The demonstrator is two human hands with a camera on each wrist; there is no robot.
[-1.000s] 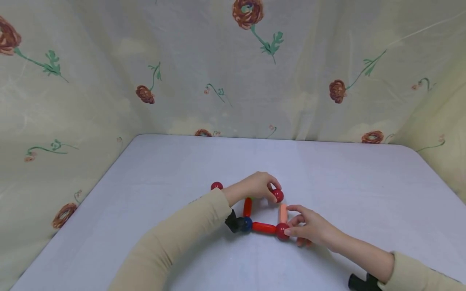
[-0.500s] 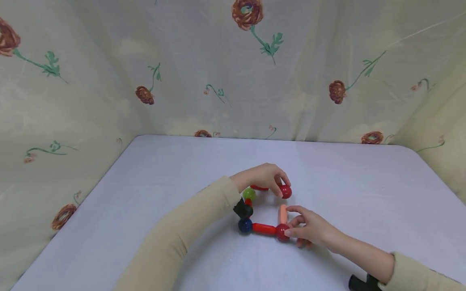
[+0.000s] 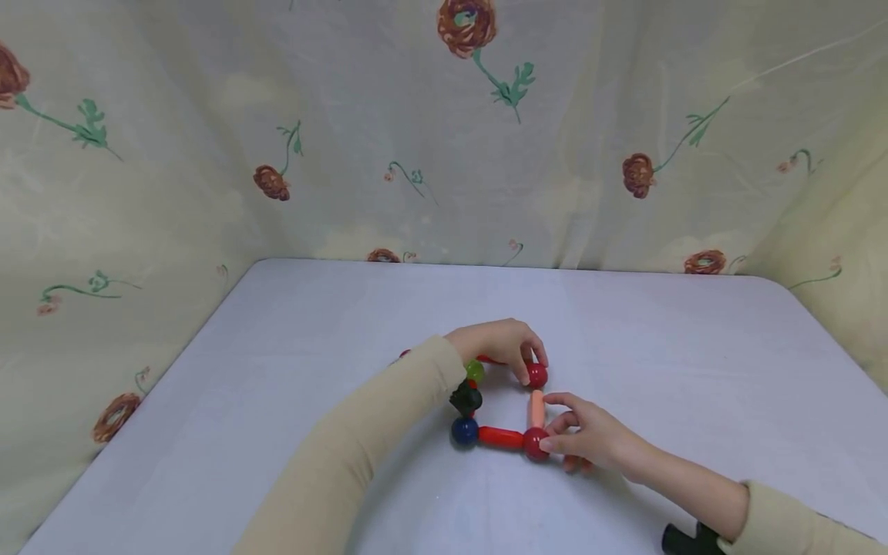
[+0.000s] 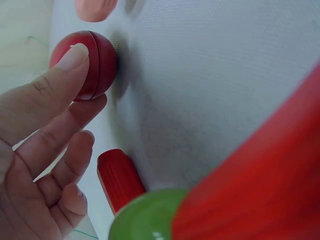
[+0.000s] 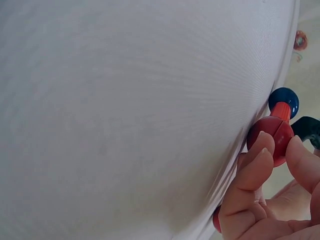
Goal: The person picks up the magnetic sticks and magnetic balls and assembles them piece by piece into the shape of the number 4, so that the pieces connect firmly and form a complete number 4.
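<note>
Head: your left hand (image 3: 501,343) has drawn its pinched glossy red plastic-looking ball (image 3: 537,376) closer to the peach plastic-looking rod (image 3: 537,408) over the white-covered bench (image 3: 347,308), apparently readying a join. Left wrist: a gap shows between them. Right wrist: your right hand (image 5: 272,227) pinches a second glossy red ball (image 5: 281,137).

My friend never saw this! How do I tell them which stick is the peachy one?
On the white table, find the right hand, pinching the near red ball. From that ball, the pale orange stick points away from the person, toward the far red ball in the left hand. It's the only pale one; the other sticks in view are bright red.
</note>
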